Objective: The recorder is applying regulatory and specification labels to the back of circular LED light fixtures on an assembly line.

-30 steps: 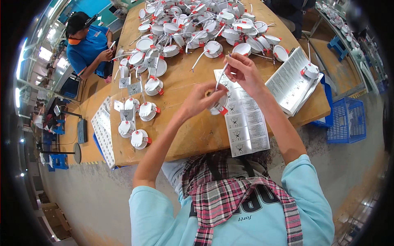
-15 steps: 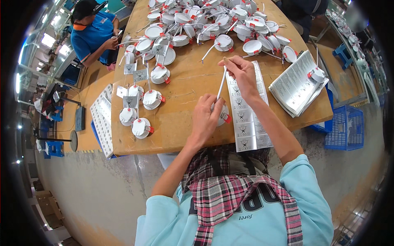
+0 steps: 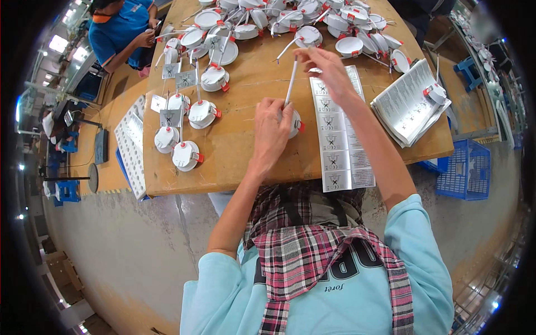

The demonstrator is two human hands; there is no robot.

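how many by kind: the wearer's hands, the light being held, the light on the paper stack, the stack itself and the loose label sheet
Hands: 2 (left hand, right hand)
Paper items: 2 (paper stack, loose label sheet)
Lights: 2 (held light, light on the paper stack)
Total: 6

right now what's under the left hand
A round white light, its right part showing, with a red clip on that edge. A white cable sticks up past the left hand, which covers the light's left part, so that side cannot be seen.

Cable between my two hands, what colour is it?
The cable is white, showing best in the head view.
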